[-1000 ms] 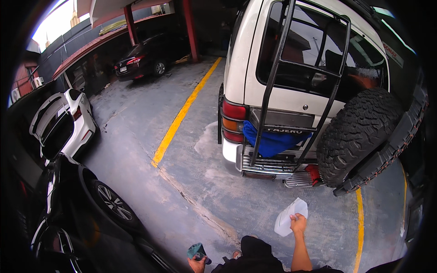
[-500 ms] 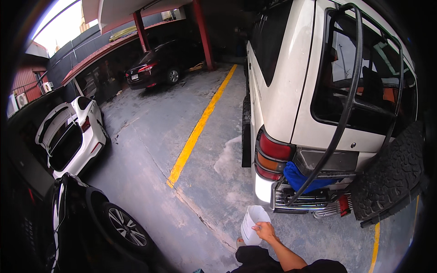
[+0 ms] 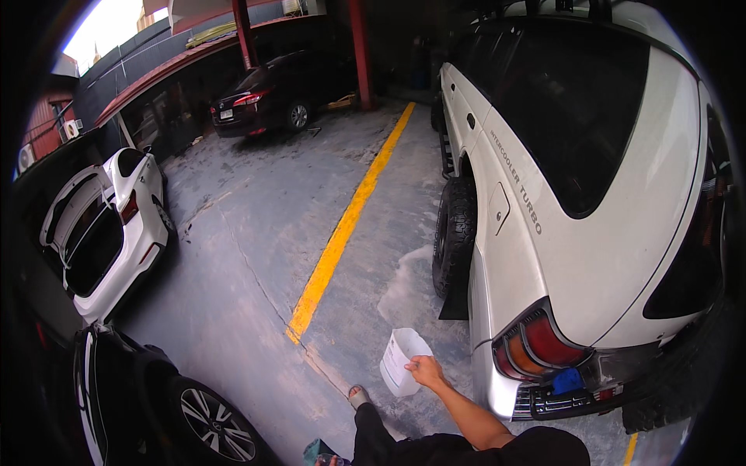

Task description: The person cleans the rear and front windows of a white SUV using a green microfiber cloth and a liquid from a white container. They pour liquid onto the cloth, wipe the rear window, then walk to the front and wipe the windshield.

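My right hand (image 3: pixel 423 371) grips the rim of a white cut-open plastic jug (image 3: pixel 395 362), which hangs tilted over the floor in front of me with its open top upward. At the lower edge a little of my left hand (image 3: pixel 336 460) shows, with its fingers around something clear. Right beside it is a teal cloth-like thing (image 3: pixel 314 448). How far the left fingers wrap is mostly cut off by the picture's edge. My foot in a sandal (image 3: pixel 358 395) is planted left of the jug.
A white off-road vehicle (image 3: pixel 513 264) stands close on my right, with a blue cloth (image 3: pixel 568 380) on its rear bumper. A dark car (image 3: pixel 155 404) is near on the left. Beyond are a white car (image 3: pixel 136 225) with its trunk raised and a dark sedan (image 3: pixel 268 101). A yellow line (image 3: pixel 350 233) crosses the floor.
I have moved forward alongside the white vehicle, so its side and rear wheel now show. The jug has shifted left in view, still in my right hand. My left hand has come into view.
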`<state>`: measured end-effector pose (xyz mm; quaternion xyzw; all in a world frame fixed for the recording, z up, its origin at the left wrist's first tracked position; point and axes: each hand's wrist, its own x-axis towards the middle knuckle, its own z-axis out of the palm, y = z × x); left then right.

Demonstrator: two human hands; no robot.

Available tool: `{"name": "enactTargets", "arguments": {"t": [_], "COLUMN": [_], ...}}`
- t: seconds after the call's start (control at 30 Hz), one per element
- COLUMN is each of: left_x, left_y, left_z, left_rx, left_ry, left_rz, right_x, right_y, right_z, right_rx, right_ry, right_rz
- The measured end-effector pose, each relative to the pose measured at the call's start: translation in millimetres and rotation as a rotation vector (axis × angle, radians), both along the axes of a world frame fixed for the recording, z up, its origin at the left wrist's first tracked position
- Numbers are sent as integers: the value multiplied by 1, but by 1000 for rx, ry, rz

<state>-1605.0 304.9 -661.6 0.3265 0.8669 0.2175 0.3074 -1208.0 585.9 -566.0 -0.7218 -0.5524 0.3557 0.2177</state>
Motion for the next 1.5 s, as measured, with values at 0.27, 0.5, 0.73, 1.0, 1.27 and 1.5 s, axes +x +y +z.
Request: {"name": "enactTargets", "arguments": {"t": [0.27, 0.5, 0.73, 1.0, 1.27, 1.5], "left_x": [-84, -140, -129, -67, -8, 39], "left_y": [276, 515, 722, 932, 1166, 1426], "left_z": [14, -2, 0, 17, 1, 32], "left_rx": [137, 271, 337, 329, 243, 133], "left_ry": [109, 19, 127, 6, -70, -39], "left_rz": [83, -6, -45, 8, -4, -125], "right_x": [47, 46, 53, 87, 133, 175], "right_y": [68, 72, 215, 586, 913, 1020], "right_z": [-83, -102, -124, -108, -54, -61], "right_rx": [-445, -733, -912, -279, -41, -207], "right_ry": [-228, -298, -243, -270, -228, -306], "right_rz": [-426, -661, -811, -881, -722, -1014]}}
